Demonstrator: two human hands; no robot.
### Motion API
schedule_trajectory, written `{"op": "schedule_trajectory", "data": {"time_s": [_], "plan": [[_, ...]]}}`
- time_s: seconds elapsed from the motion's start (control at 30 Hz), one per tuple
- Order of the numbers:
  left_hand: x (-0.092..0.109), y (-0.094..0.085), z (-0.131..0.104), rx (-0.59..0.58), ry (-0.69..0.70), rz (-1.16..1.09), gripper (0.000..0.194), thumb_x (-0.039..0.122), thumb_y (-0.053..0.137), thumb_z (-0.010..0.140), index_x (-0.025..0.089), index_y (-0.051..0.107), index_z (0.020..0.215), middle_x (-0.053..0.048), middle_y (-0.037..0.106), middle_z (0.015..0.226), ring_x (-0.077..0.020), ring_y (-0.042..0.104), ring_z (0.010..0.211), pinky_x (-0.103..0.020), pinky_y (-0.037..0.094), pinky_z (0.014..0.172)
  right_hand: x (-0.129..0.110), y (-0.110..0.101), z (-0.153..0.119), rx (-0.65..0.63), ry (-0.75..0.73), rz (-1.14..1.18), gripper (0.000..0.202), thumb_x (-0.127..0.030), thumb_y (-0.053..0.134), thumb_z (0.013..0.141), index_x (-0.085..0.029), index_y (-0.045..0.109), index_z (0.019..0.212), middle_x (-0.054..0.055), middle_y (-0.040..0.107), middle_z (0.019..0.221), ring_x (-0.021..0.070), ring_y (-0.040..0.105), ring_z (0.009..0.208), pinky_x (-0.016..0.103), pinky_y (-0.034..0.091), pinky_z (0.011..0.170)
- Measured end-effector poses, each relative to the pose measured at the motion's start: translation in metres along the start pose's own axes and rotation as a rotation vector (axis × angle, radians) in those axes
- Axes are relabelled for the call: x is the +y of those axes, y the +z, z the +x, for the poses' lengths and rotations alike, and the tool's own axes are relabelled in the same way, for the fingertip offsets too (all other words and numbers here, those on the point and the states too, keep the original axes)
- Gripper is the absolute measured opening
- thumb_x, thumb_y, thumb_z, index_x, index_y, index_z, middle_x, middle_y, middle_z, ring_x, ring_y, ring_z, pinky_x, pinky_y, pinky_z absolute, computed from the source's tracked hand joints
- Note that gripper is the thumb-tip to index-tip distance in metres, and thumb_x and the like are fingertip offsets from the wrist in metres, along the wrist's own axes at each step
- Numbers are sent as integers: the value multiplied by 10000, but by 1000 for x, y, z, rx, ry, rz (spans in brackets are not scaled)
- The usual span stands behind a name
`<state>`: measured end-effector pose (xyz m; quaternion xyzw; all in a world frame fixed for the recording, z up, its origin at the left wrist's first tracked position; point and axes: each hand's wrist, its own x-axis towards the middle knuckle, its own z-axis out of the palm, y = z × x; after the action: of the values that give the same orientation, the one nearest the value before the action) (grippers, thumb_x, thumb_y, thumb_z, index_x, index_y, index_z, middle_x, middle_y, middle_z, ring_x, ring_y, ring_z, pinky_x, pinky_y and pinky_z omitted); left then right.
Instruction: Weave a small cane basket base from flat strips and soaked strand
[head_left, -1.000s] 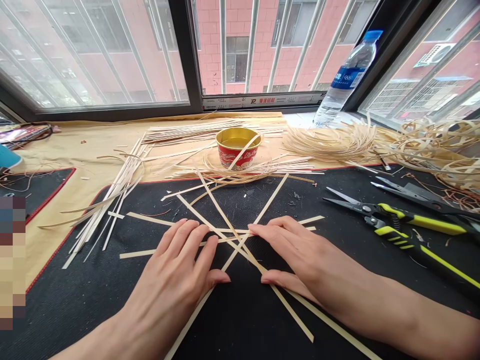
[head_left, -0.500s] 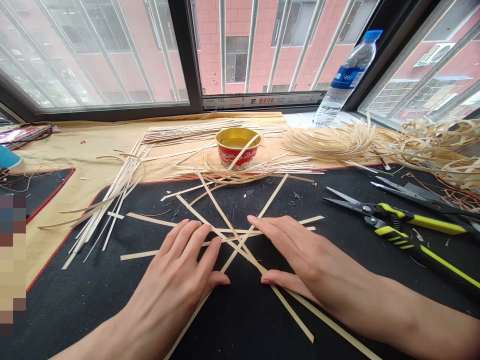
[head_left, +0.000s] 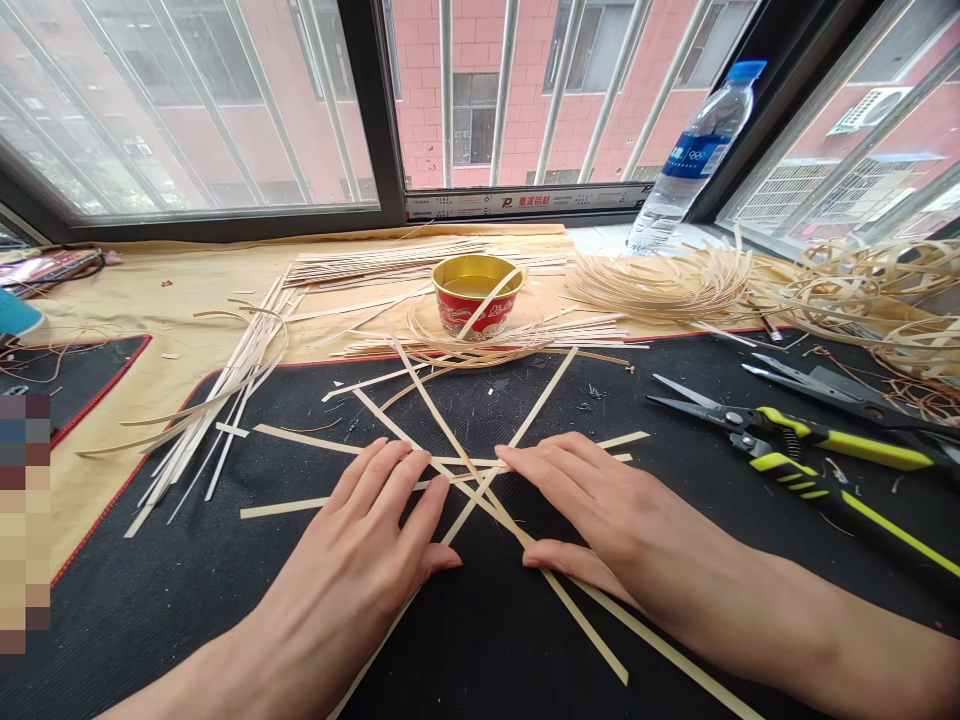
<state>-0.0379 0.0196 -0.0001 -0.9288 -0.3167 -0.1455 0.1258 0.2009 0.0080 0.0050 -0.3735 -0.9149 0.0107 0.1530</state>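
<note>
Several flat pale bamboo strips cross one another in a star on the black mat. My left hand lies palm down over the left side of the crossing, fingers stretched out and thumb apart, pressing on the strips. On the right side, my right hand also rests palm down, its fingers extended toward the crossing and its thumb at a strip that runs to the lower right. Both hands are open. Parts of the strips under the palms are hidden.
A red and gold bowl with a strip in it stands behind the mat's edge. Bundled strips lie left, coiled strips back right. Yellow-black shears and dark scissors lie right. A water bottle leans by the window.
The fingers of my left hand have shifted slightly right along the strips. My right fingertips have moved down a little. The strips stay in nearly the same places.
</note>
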Motion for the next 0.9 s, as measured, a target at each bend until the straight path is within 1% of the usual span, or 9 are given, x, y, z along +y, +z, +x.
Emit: {"op": "schedule_trajectory", "data": {"time_s": [0.1,0.17,0.23,0.33,0.5,0.7,0.77,0.83,0.9], "plan": [[0,4,-1,2,80,-24,282,239,491,939,89,597,1152,-152,632,1190,-318,535,1197,-501,459,1022,-2,0,-2,26,21,-26,745,-248,762,755,-41,390,1366,159,632,1205,283,607,1074,395,565,881],[1,6,-2,6,98,-38,292,194,459,947,94,577,1194,-137,619,1243,-313,503,1252,-499,435,1055,-3,0,-4,37,34,-35,795,-258,768,750,-47,350,1392,157,618,1234,272,603,1099,387,554,908],[1,7,-2,12,112,-35,292,177,450,949,89,577,1196,-137,621,1250,-307,508,1255,-489,439,1057,-3,1,-5,41,36,-48,810,-269,771,748,-47,339,1397,161,613,1247,273,599,1111,389,546,924],[1,5,-2,21,123,-27,273,184,446,954,83,601,1155,-142,647,1206,-291,557,1205,-457,473,1029,-2,1,-4,34,24,-53,774,-279,767,752,-43,372,1375,162,630,1216,287,610,1078,398,562,887],[0,0,1,-1,130,-50,252,167,455,949,83,614,1126,-149,658,1160,-274,591,1141,-414,513,958,-1,0,0,23,9,-42,672,-227,764,748,-40,450,1312,154,651,1151,283,616,1017,407,574,851],[5,-6,1,-26,55,-60,214,178,462,949,93,639,1036,-132,653,1033,-257,612,957,-383,522,805,-4,-2,1,62,50,-69,704,-235,824,674,-37,508,1271,141,669,1049,290,622,921,452,580,782],[6,-5,0,-3,42,-49,218,187,455,954,91,637,1028,-126,646,1024,-256,597,954,-385,501,815,-3,-1,0,68,57,-70,700,-244,831,665,-44,520,1260,137,671,1039,295,621,918,466,576,771],[7,-4,-1,41,19,-45,225,190,442,961,89,637,1012,-122,640,1030,-256,583,966,-400,471,859,-3,-2,0,77,49,-70,685,-246,832,665,-44,532,1247,142,670,1045,303,618,937,475,569,783],[6,-5,-1,60,11,-49,212,181,454,956,88,639,1004,-117,640,1032,-253,579,967,-412,443,892,-3,-2,1,75,43,-68,653,-238,823,676,-43,543,1233,148,669,1047,306,614,953,478,561,800]]}}
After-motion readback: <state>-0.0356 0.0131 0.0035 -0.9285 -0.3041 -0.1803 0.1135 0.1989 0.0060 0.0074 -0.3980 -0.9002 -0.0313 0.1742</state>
